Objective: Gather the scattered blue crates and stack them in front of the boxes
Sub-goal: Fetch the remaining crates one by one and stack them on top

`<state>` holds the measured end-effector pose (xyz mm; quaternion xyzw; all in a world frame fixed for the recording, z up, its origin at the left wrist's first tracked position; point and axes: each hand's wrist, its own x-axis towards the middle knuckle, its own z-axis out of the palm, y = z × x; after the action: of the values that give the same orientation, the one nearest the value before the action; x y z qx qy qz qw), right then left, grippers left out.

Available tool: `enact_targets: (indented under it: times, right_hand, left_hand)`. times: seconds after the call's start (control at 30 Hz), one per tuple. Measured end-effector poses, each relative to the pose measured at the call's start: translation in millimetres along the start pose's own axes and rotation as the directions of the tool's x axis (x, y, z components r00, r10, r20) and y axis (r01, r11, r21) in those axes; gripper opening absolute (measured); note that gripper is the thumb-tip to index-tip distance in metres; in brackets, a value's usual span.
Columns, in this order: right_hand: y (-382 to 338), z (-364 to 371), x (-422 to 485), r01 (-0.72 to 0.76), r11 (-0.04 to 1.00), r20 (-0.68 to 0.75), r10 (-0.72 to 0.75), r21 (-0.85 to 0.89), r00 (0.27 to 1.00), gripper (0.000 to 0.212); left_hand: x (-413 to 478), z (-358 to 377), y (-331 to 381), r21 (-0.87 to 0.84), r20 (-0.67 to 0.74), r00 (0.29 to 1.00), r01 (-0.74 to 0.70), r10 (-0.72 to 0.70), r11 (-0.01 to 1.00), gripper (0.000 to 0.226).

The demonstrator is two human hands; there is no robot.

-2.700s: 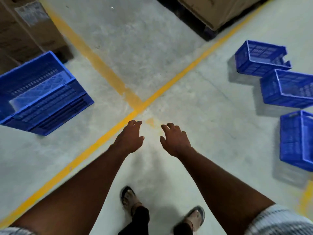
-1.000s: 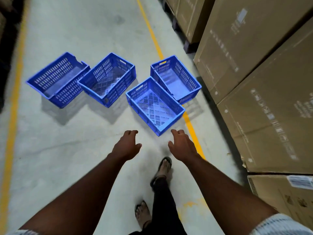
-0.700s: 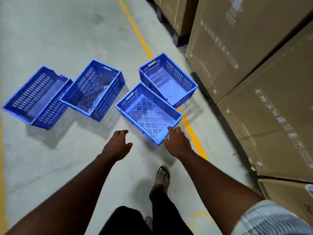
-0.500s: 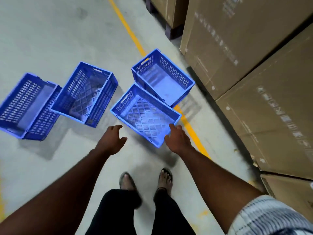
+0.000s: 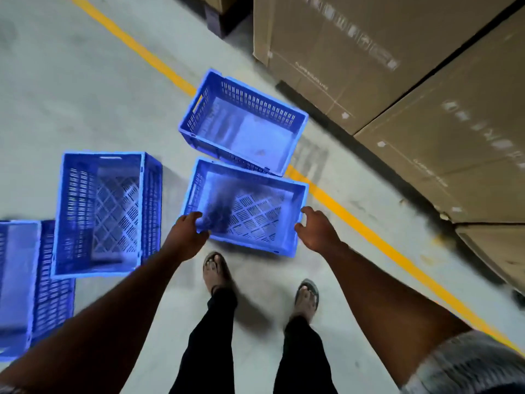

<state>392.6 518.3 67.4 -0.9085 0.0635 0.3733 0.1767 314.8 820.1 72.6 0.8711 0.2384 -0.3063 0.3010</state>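
Snagging is the likely trouble: the nearest crate [image 5: 255,214] sits on the floor before the feet, its far rim seemingly against the far crate [image 5: 244,123], so a crooked lift could drag that one. The left hand [image 5: 184,237] pinches its near-left rim; the right hand [image 5: 318,231] curls at the near-right corner, hold unclear in blur. On the left lie two more crates [image 5: 108,214]; cardboard boxes [image 5: 397,81] stand right, past a yellow line [image 5: 369,231].

Floor: pale grey concrete [image 5: 85,103], smooth and faintly scuffed, across the left and centre of the frame.
Marking: a yellow painted line [image 5: 136,49] running diagonally from upper left to lower right.
Right side: tall brown cardboard boxes [image 5: 369,52], printed labels blurred.
Top centre: a dark pallet base [image 5: 224,21] under one carton.
Light: dim and even, with soft shadows on the concrete.
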Motion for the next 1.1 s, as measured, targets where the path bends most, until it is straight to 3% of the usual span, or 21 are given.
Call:
enact_targets:
  times: [0.2, 0.47, 0.67, 0.77, 0.9, 1.1]
  right_hand:
    - [-5.9, 49.6, 49.8, -0.076, 0.996, -0.047, 0.079, 0.052, 0.996, 0.049]
    - [38.3, 109.7, 128.3, -0.25, 0.955, -0.061, 0.263, 0.162, 0.963, 0.048]
    - [73.5, 164.7, 195.9, -0.31, 0.937, -0.116, 0.33, 0.162, 0.937, 0.048]
    - [85.3, 185.2, 228.0, -0.316, 0.934, -0.219, 0.348, 0.165, 0.912, 0.054]
    - [99.3, 208.4, 260.9, -0.336, 0.889, -0.236, 0.414, 0.31, 0.879, 0.064]
    - [111.6, 227.1, 287.9, -0.355, 0.751, -0.259, 0.563, 0.557, 0.785, 0.041]
  left_hand:
    - [89.5, -4.9, -56.1, 0.052, 0.059, 0.997, 0.042, -0.045, 0.998, 0.06]
    - [187.7, 37.5, -98.6, -0.01, 0.044, 0.994, 0.096, -0.095, 0.995, 0.061]
    - [270.8, 76.8, -131.9, 0.037, -0.036, 0.99, 0.14, -0.138, 0.989, 0.068]
    - [308.0, 101.3, -143.2, 0.08, -0.109, 0.986, 0.132, -0.123, 0.988, 0.07]
    - [338.2, 128.0, -147.5, 0.057, -0.198, 0.968, 0.167, -0.153, 0.984, 0.063]
    - [365.8, 139.0, -154.7, -0.057, -0.242, 0.938, 0.243, -0.249, 0.968, 0.045]
